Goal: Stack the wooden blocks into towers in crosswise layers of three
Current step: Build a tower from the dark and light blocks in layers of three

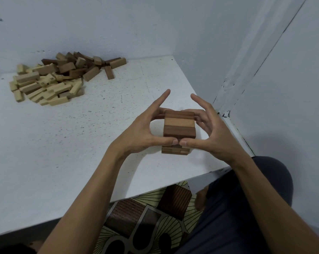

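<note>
A small tower of brown wooden blocks (178,126) stands on the white table (63,153) near its right front corner; its top layer shows three blocks side by side. My left hand (145,131) and my right hand (208,131) cup the tower from both sides. Both thumbs press the near face below the top layer, the middle fingers reach round the far side, and the index fingers point up and away. A heap of loose light and dark blocks (57,77) lies at the far left of the table.
Pale walls close the table at the back and right (265,70). The table's front edge runs diagonally; below it lies a patterned floor mat (155,217) and my dark-clad leg (246,208).
</note>
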`<act>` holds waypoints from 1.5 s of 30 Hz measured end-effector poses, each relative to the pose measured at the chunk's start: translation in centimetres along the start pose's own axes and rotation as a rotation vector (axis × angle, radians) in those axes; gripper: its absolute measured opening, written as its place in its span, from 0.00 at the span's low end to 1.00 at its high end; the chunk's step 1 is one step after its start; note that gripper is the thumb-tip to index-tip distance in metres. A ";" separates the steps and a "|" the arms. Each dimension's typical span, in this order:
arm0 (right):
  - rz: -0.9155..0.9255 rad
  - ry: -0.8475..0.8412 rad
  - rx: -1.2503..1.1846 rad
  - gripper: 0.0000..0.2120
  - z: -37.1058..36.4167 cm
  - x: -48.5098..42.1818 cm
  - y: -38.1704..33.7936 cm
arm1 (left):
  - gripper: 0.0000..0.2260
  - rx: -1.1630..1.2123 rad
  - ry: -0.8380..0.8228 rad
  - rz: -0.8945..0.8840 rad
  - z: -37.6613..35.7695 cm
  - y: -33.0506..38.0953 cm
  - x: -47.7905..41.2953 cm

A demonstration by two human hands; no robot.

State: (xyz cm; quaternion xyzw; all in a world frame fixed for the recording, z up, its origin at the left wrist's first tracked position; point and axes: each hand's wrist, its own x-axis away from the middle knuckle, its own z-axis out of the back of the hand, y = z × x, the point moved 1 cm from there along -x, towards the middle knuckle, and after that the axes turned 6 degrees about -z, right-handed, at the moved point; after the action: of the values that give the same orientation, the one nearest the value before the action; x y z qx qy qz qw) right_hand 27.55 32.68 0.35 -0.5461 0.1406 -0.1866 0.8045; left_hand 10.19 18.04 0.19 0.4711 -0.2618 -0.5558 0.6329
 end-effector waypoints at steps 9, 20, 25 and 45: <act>0.015 0.011 0.014 0.48 0.0 -0.2 0.2 | 0.49 -0.005 0.006 0.001 0.0 0.1 0.1; 0.021 0.022 0.027 0.47 -0.1 -0.1 0.3 | 0.49 -0.017 0.002 0.016 0.0 -0.1 0.0; 0.019 0.003 0.032 0.47 -0.2 0.0 0.4 | 0.49 -0.019 -0.004 0.019 0.0 0.2 0.1; -0.220 0.304 -0.285 0.39 -4.5 2.9 1.5 | 0.37 0.377 0.364 0.217 -3.9 0.0 3.1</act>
State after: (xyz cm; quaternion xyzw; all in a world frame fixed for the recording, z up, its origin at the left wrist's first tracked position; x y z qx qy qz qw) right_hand 28.41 28.12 -2.75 -0.6319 0.2246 -0.3314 0.6636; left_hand 14.26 16.26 -2.07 0.6419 -0.2912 -0.3326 0.6265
